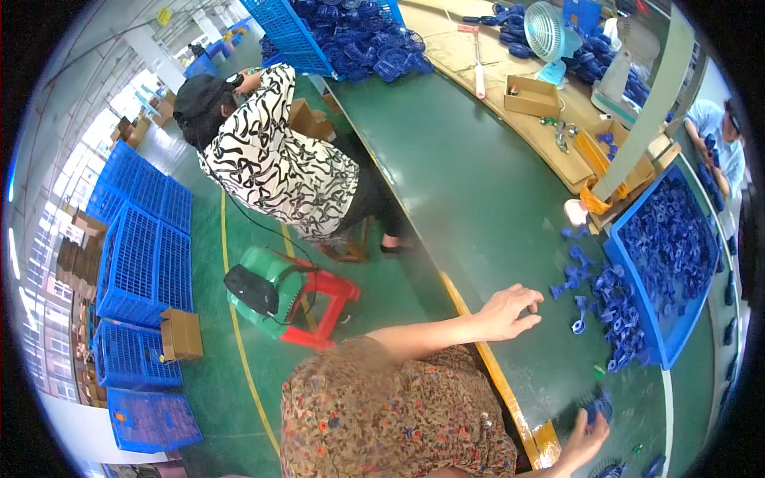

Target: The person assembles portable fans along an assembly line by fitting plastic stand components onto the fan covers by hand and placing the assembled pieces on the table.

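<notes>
My left hand hovers over the green work surface, fingers bent and thumb apart, with nothing that I can make out in it. Lower right, my right hand has its fingers at a blue round slatted part, which is blurred; the hand seems to grip its near edge. A loose heap of small blue plastic pieces with ring-shaped ends lies to the right of both hands. Beyond the heap, a blue tray is full of similar pieces. More dark-blue round parts show at the lower edge.
A blue crate spills blue grille-like parts at the far end. Along the right ledge stand a small fan and an open cardboard box. A person in a patterned shirt sits left of the table, near a green-and-red stool.
</notes>
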Available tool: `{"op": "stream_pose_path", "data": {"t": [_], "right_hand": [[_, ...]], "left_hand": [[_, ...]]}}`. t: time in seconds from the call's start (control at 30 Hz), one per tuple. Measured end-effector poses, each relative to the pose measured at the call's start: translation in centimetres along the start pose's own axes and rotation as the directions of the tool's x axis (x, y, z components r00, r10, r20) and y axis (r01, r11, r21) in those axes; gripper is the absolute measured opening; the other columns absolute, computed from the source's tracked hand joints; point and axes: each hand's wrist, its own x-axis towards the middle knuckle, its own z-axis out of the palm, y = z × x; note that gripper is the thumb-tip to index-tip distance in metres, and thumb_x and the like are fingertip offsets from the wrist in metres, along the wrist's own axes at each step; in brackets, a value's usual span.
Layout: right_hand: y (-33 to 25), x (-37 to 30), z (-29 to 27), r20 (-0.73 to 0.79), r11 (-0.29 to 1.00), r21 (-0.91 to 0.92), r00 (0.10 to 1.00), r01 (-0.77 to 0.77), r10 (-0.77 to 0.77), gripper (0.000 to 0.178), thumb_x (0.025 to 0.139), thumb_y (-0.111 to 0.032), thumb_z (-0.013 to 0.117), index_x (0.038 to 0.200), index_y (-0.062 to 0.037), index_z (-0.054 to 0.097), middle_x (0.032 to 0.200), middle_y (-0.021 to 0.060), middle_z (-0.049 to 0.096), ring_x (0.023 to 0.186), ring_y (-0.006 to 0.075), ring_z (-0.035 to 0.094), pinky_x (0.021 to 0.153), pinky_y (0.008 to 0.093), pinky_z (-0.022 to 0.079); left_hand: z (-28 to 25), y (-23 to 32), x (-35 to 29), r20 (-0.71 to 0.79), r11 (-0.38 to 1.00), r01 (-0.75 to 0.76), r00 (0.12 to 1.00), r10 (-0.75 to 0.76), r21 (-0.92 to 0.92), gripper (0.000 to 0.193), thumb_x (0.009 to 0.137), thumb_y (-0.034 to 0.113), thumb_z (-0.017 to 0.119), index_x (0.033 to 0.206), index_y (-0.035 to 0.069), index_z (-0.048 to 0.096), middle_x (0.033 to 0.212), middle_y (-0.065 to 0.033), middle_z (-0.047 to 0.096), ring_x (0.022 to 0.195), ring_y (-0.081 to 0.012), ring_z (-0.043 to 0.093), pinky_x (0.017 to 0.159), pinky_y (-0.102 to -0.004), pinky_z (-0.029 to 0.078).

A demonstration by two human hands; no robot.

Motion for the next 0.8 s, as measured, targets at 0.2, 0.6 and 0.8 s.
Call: {"op": "stream_pose_path", "data": {"t": [0.2,0.6,0.8], "right_hand": [[4.9,-0.9,-5.5,-0.601,0.8,-0.473,0.799,-0.369,0.012,0.046,0.084,-0.046,0.082,0.085,0.0,0.075,0.08,0.0196,0.072,0.077,0.0384,0.069,0.073,0.0512,0.056],[-2.6,13.2,2.0,-0.149,0.994,-0.066,0.984,0.091,-0.1,0.053,0.094,-0.035,0.076,0.134,-0.0016,0.064,0.113,0.0163,0.065,0.083,0.0249,0.064,0.077,0.0387,0.054],[-3.6,13.9,6.8,-0.209,0.992,-0.013,0.97,0.123,-0.123,0.053,0.095,-0.034,0.075,0.127,0.0064,0.066,0.096,0.0127,0.063,0.074,0.0225,0.06,0.068,0.0379,0.051]], "left_hand": [[0.4,0.7,0.6,-0.022,0.986,-0.147,0.989,0.149,0.073,0.027,0.085,0.009,0.072,0.11,0.006,0.061,0.089,-0.0056,0.067,0.09,-0.0298,0.062,0.078,-0.0435,0.052],[0.3,0.6,1.2,-0.02,0.988,-0.149,0.988,0.15,0.051,0.026,0.082,0.005,0.069,0.107,0.006,0.06,0.088,-0.0056,0.066,0.087,-0.0307,0.061,0.077,-0.044,0.051],[-0.1,0.9,1.7,-0.013,0.989,-0.142,0.99,0.143,0.05,0.024,0.083,0.005,0.069,0.105,0.006,0.06,0.086,-0.0065,0.065,0.087,-0.0311,0.061,0.076,-0.0443,0.051]]}}
